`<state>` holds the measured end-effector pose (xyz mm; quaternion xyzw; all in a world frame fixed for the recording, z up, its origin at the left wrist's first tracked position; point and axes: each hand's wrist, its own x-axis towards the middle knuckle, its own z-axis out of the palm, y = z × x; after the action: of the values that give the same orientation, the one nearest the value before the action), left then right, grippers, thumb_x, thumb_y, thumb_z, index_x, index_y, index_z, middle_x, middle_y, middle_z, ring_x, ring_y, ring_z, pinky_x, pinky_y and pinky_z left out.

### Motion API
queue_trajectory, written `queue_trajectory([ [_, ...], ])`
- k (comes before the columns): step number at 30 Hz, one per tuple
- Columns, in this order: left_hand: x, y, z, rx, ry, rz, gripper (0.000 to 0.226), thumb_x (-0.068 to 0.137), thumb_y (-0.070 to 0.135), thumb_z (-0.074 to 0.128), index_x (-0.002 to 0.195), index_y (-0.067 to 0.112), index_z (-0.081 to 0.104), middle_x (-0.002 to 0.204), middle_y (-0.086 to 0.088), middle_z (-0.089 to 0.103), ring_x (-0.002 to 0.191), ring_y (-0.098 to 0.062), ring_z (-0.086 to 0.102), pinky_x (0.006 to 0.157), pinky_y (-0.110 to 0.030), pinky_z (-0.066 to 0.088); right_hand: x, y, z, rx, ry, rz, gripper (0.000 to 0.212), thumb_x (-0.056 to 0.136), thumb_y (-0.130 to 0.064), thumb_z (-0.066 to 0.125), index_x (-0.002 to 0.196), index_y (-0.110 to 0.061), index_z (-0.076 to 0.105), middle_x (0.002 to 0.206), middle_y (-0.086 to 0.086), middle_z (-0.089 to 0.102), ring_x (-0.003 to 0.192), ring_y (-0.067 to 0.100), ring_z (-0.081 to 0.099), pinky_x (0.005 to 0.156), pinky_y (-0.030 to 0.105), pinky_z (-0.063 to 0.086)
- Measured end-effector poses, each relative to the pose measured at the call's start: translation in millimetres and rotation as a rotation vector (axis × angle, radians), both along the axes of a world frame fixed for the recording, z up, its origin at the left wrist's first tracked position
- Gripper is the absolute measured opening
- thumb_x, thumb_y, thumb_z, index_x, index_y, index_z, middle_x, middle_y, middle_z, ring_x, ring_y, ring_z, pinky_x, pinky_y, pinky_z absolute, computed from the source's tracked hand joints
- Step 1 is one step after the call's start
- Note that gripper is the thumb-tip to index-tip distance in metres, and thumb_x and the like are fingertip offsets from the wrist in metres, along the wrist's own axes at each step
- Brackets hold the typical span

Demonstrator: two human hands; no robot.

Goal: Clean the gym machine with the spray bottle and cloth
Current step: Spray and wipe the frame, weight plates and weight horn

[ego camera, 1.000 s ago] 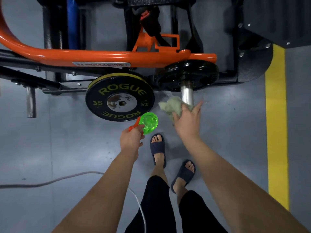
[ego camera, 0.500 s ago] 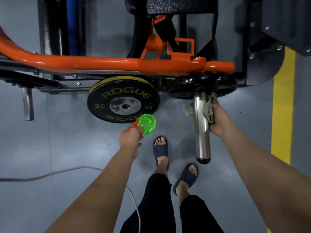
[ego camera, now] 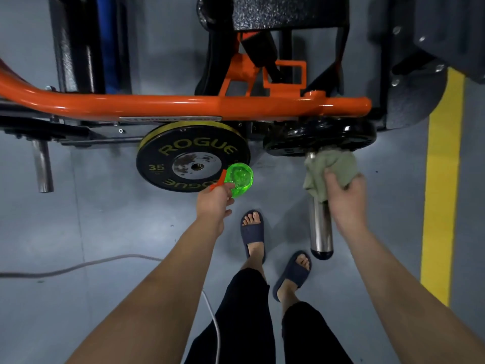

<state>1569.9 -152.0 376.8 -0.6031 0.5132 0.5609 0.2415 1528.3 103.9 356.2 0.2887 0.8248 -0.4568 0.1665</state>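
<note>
The gym machine has an orange frame bar (ego camera: pixel 183 106) running across the view. A chrome weight sleeve (ego camera: pixel 320 232) sticks out toward me from a black plate (ego camera: pixel 315 139). My right hand (ego camera: pixel 343 198) grips a pale green cloth (ego camera: pixel 330 166) wrapped over the upper part of that sleeve, close to the black plate. My left hand (ego camera: pixel 214 199) holds a bright green spray bottle (ego camera: pixel 239 178) by its orange trigger, in front of a black ROGUE 35 plate (ego camera: pixel 189 158).
Grey floor all round. A yellow stripe (ego camera: pixel 441 193) runs down the right side. A grey cable (ego camera: pixel 78 266) crosses the floor at left. Another chrome peg (ego camera: pixel 42 169) juts out at far left. My feet in dark slides (ego camera: pixel 253 232) stand below the sleeve.
My right hand brought the cloth onto the chrome sleeve, then slid it up along the sleeve toward the black plate. The left hand keeps holding the spray bottle. The view has moved closer.
</note>
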Motion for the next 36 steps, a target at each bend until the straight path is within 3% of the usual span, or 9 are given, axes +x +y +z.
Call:
queue_trajectory([
  [5, 3.6, 3.9, 0.0, -0.017, -0.024, -0.008, 0.029, 0.092, 0.010, 0.056, 0.116, 0.013, 0.072, 0.109, -0.009, 0.069, 0.100, -0.028, 0.067, 0.094, -0.046, 0.054, -0.9, -50.3, -8.2, 0.548, 0.004, 0.640, 0.043, 0.085, -0.020, 0.079, 0.117, -0.002, 0.056, 0.152, 0.037, 0.031, 0.136, 0.049, 0.040, 0.114, 0.048, 0.036],
  [8, 13.0, 5.9, -2.2, -0.044, -0.024, 0.001, 0.027, 0.092, 0.011, 0.057, 0.113, 0.013, 0.073, 0.110, -0.010, 0.071, 0.097, -0.026, 0.067, 0.092, -0.045, 0.054, -3.5, -79.6, -21.0, 0.835, -0.052, 0.671, 0.037, 0.076, -0.005, 0.078, 0.106, -0.004, 0.056, 0.138, 0.046, 0.042, 0.126, 0.055, 0.048, 0.104, 0.054, 0.044],
  [12, 26.2, 6.5, 0.4, -0.070, -0.038, 0.015, 0.027, 0.091, 0.007, 0.057, 0.112, 0.010, 0.074, 0.112, -0.011, 0.072, 0.103, -0.030, 0.069, 0.094, -0.047, 0.055, 13.3, -82.9, -20.1, 0.911, 0.065, 0.638, 0.025, 0.082, 0.002, 0.065, 0.105, -0.010, 0.063, 0.154, 0.038, 0.030, 0.130, 0.055, 0.044, 0.095, 0.060, 0.048],
  [15, 32.8, 6.1, 3.3, -0.080, -0.033, 0.035, 0.028, 0.091, 0.005, 0.058, 0.115, 0.006, 0.072, 0.107, -0.011, 0.070, 0.097, -0.029, 0.067, 0.095, -0.047, 0.054, 3.9, -68.6, -10.6, 0.691, 0.024, 0.544, 0.025, 0.083, -0.017, 0.069, 0.108, -0.011, 0.068, 0.154, 0.037, 0.029, 0.124, 0.052, 0.045, 0.098, 0.057, 0.045],
  [18, 37.7, 5.2, 7.9, -0.071, -0.020, 0.046, 0.027, 0.091, 0.004, 0.056, 0.112, 0.008, 0.073, 0.110, -0.012, 0.070, 0.101, -0.030, 0.068, 0.096, -0.047, 0.054, -19.3, -45.8, 4.6, 0.318, -0.041, 0.487, 0.032, 0.080, -0.041, 0.069, 0.099, -0.015, 0.072, 0.115, 0.019, 0.066, 0.104, 0.037, 0.059, 0.089, 0.040, 0.048],
  [21, 41.5, 6.8, 9.2, -0.057, -0.019, 0.052, 0.026, 0.093, 0.004, 0.055, 0.110, 0.010, 0.073, 0.115, -0.012, 0.070, 0.107, -0.030, 0.068, 0.098, -0.049, 0.055, -32.2, -25.4, 20.1, -0.132, -0.171, 0.272, 0.011, 0.080, -0.019, 0.076, 0.091, -0.020, 0.073, 0.085, 0.000, 0.072, 0.078, 0.014, 0.068, 0.071, 0.033, 0.058],
  [23, 43.2, 11.5, 10.3, -0.052, -0.013, 0.057, 0.025, 0.093, 0.004, 0.054, 0.107, 0.011, 0.073, 0.116, -0.012, 0.069, 0.107, -0.031, 0.068, 0.100, -0.051, 0.054, -34.9, -18.8, 24.8, -0.346, -0.217, 0.152, 0.012, 0.083, -0.003, 0.066, 0.088, -0.014, 0.070, 0.076, 0.001, 0.068, 0.070, 0.014, 0.066, 0.063, 0.030, 0.057],
  [29, 57.2, 32.9, 24.1, -0.034, 0.006, 0.057, 0.027, 0.093, 0.005, 0.052, 0.108, 0.012, 0.073, 0.115, -0.012, 0.070, 0.107, -0.030, 0.068, 0.099, -0.049, 0.054, 6.7, 18.7, 26.1, -0.693, -0.434, -0.075, 0.039, 0.067, -0.012, 0.053, 0.104, -0.012, 0.065, 0.095, 0.005, 0.069, 0.085, 0.017, 0.067, 0.076, 0.029, 0.050],
  [36, 79.7, 60.0, 31.8, -0.010, 0.011, 0.070, 0.020, 0.093, 0.004, 0.055, 0.098, 0.014, 0.072, 0.102, -0.006, 0.069, 0.095, -0.027, 0.069, 0.096, -0.047, 0.054, 105.7, 52.6, 21.9, -0.786, -0.516, -0.201, 0.033, 0.075, -0.008, 0.053, 0.106, -0.008, 0.063, 0.099, 0.008, 0.068, 0.092, 0.022, 0.064, 0.077, 0.032, 0.051],
])
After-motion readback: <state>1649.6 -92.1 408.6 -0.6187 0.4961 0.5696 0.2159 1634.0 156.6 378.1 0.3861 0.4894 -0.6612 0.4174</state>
